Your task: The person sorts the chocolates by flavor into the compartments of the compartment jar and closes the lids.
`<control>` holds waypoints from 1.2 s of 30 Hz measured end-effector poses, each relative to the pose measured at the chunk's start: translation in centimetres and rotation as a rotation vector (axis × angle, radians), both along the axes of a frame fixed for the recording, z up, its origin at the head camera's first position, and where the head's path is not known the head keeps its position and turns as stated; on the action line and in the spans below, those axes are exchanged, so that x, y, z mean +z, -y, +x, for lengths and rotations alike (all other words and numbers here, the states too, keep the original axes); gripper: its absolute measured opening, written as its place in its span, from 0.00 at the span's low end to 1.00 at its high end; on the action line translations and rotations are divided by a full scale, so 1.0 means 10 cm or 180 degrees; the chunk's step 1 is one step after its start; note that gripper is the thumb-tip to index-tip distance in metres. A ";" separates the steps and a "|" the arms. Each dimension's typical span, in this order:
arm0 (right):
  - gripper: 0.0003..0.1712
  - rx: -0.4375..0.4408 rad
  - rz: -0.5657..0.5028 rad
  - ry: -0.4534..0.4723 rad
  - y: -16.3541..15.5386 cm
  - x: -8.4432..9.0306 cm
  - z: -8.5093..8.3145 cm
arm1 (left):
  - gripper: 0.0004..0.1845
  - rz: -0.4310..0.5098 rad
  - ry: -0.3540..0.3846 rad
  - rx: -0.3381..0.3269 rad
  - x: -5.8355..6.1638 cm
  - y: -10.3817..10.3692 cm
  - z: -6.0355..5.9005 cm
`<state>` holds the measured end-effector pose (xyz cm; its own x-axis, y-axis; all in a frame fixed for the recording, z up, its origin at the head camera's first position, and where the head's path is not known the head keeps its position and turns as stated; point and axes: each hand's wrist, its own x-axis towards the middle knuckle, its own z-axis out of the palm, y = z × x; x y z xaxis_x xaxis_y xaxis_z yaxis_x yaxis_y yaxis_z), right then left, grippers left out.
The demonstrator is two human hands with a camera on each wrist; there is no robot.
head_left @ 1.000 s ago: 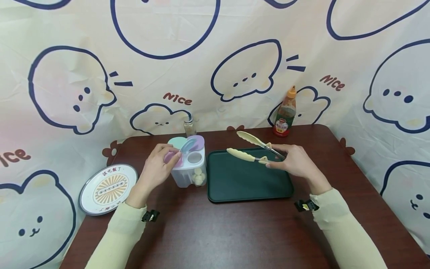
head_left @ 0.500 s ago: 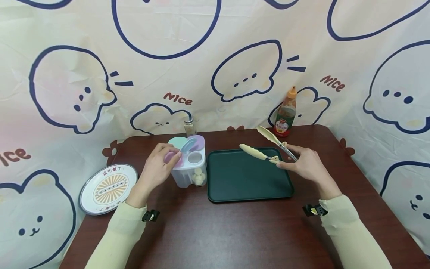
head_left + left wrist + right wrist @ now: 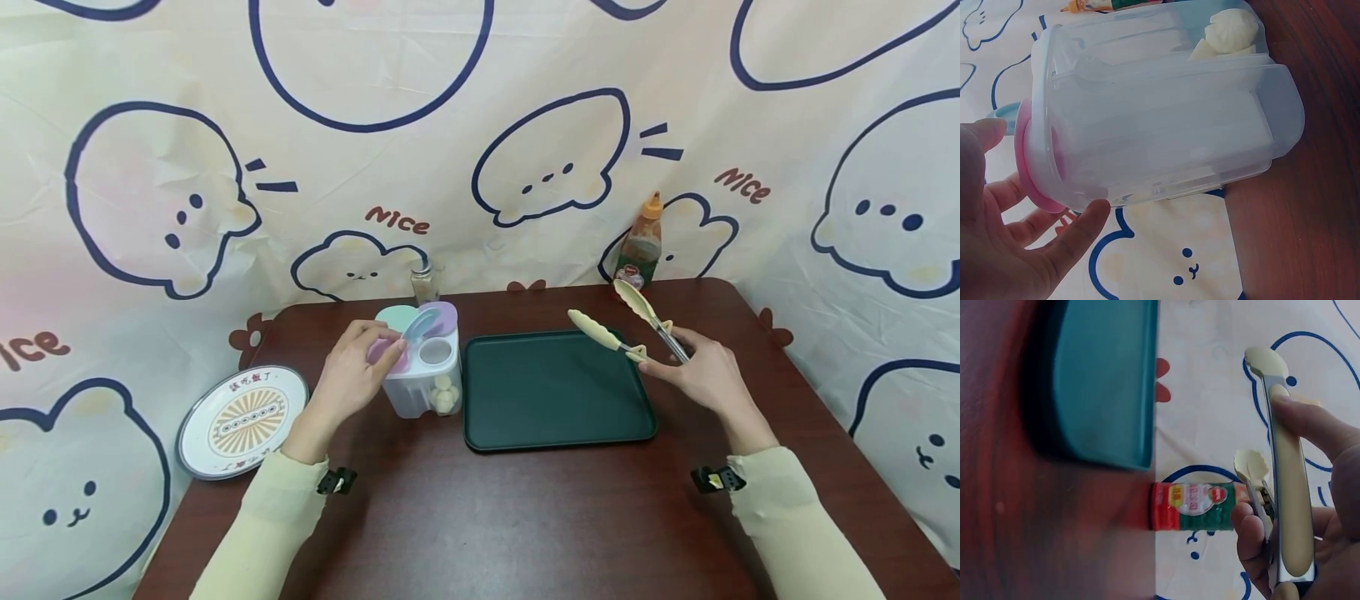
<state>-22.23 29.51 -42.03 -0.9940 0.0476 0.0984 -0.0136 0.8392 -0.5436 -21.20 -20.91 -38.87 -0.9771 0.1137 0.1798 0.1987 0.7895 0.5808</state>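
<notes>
My left hand [image 3: 356, 367] is at the top of a translucent storage box [image 3: 408, 395], pinching its raised light-blue lid [image 3: 421, 323] between thumb and forefinger. The other fingers spread by the pink lid [image 3: 1026, 159] and the box's side in the left wrist view. Below the lifted lid is a round opening [image 3: 435, 352]. Pale round pieces [image 3: 1232, 31] lie in that compartment. My right hand [image 3: 708, 372] grips metal tongs [image 3: 1291, 487] with cream tips, their arms spread apart with nothing between. The tongs hang over the right end of a dark green tray [image 3: 555, 400].
A white patterned plate [image 3: 243, 421] stands at the left table edge. At the back are a small glass shaker [image 3: 424, 283] and a sauce bottle [image 3: 641, 242] with an orange cap, close behind the tongs. A printed cloth [image 3: 487, 167] walls the brown table [image 3: 525, 517].
My right hand has moved right and slightly toward me with the tongs, from over the tray's middle to its right end. My left hand, the lid and the box stay put.
</notes>
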 end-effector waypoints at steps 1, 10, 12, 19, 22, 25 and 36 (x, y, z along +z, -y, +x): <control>0.55 -0.0040 0.0001 0.0024 -0.01 -0.01 0.00 | 0.28 -0.0004 0.0003 0.0000 0.00 0.00 0.00; 0.60 -0.0384 -0.0083 0.0298 -0.18 -0.14 0.02 | 0.28 -0.0027 0.0003 0.0005 -0.01 0.00 0.00; 0.60 -0.0432 -0.0083 0.0314 -0.23 -0.17 0.02 | 0.28 -0.0029 -0.0004 0.0005 -0.01 0.00 0.00; 0.61 -0.0619 -0.0139 0.0472 -0.35 -0.26 0.04 | 0.27 -0.0019 -0.0016 -0.0008 -0.01 0.00 0.00; 0.60 -0.0656 -0.0123 0.0513 -0.37 -0.29 0.03 | 0.27 -0.0013 -0.0010 -0.0009 -0.01 0.00 0.00; 0.60 -0.0670 -0.0088 0.0541 -0.38 -0.31 0.03 | 0.27 -0.0013 0.0000 -0.0009 -0.01 0.00 0.00; 0.62 -0.0728 -0.0105 0.0745 -0.41 -0.37 0.00 | 0.27 -0.0007 -0.0009 -0.0010 -0.01 0.00 -0.01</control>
